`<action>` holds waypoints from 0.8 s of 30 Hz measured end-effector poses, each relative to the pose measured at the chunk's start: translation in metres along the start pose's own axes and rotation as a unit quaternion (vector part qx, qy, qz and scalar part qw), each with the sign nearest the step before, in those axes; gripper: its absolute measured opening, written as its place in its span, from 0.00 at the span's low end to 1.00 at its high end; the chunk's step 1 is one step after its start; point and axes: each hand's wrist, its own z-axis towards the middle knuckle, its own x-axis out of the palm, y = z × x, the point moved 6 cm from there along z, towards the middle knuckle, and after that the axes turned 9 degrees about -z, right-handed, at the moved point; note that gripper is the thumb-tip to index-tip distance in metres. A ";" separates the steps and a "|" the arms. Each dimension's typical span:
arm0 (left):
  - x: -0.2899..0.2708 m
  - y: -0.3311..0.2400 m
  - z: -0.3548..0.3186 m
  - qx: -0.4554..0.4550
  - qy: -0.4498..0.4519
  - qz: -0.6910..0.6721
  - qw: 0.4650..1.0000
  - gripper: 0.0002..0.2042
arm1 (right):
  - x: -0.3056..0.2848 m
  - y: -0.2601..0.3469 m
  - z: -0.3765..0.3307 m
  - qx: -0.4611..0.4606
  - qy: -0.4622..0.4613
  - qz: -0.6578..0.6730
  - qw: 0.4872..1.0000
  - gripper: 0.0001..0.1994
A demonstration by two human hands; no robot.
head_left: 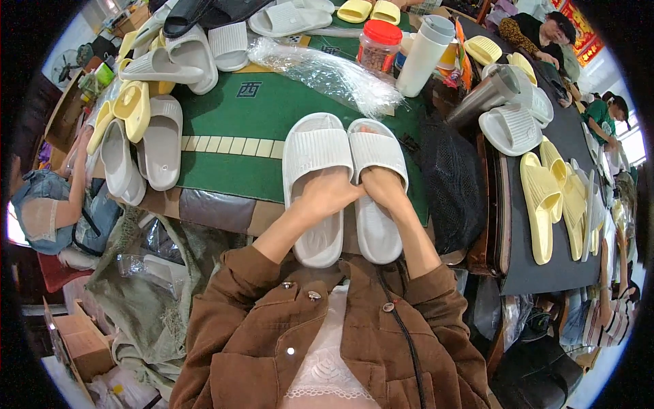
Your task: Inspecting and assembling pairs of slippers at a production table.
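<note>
A pair of pale grey-white slide slippers lies side by side before me at the table's near edge, toes pointing away. My left hand reaches under the strap of the left slipper, its fingers hidden inside and its thumb stretched toward the other slipper. Under the strap of the right slipper goes my right hand; a bit of its fingertips shows at the toe opening. The two hands meet between the slippers. Each holds its slipper from within.
On the green table mat lie clear plastic bags, a red-lidded jar and a white bottle. Grey and yellow slippers crowd the left. More slippers stand on the dark table at right. Other people sit on both sides.
</note>
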 end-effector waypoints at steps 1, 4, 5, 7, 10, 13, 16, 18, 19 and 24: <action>0.001 0.000 0.001 0.001 0.000 -0.001 1.000 0.35 | -0.001 -0.001 -0.001 0.000 0.000 -0.002 1.000 0.17; 0.003 0.001 0.002 0.009 -0.011 0.003 1.000 0.34 | -0.002 -0.005 -0.008 0.033 0.085 -0.011 0.996 0.17; 0.003 0.002 0.002 0.010 -0.018 0.013 1.000 0.32 | -0.005 0.000 -0.014 0.052 0.150 -0.003 0.987 0.17; 0.003 0.000 0.003 0.014 -0.024 0.019 0.999 0.30 | -0.014 0.007 -0.030 -0.023 0.046 -0.031 0.998 0.16; 0.004 0.005 -0.001 0.009 0.000 0.019 1.000 0.29 | -0.048 0.042 -0.060 -0.172 -0.028 -0.043 0.984 0.16; 0.001 0.005 -0.002 0.049 -0.035 0.026 0.998 0.28 | -0.074 0.051 -0.046 -0.043 0.001 0.024 0.999 0.08; 0.004 0.012 0.002 0.016 -0.015 0.037 0.999 0.31 | -0.085 0.056 0.003 -0.107 -0.100 0.026 0.989 0.06; 0.008 0.008 0.004 0.017 -0.013 0.034 0.999 0.31 | -0.071 0.042 0.042 -0.104 -0.077 0.034 0.991 0.07; 0.007 0.007 0.003 0.028 -0.010 0.032 0.999 0.31 | -0.058 0.036 0.060 -0.111 -0.069 0.023 0.991 0.08; 0.009 0.003 0.004 0.054 -0.037 0.004 0.998 0.28 | -0.012 0.013 0.107 -0.095 -0.027 -0.120 0.988 0.09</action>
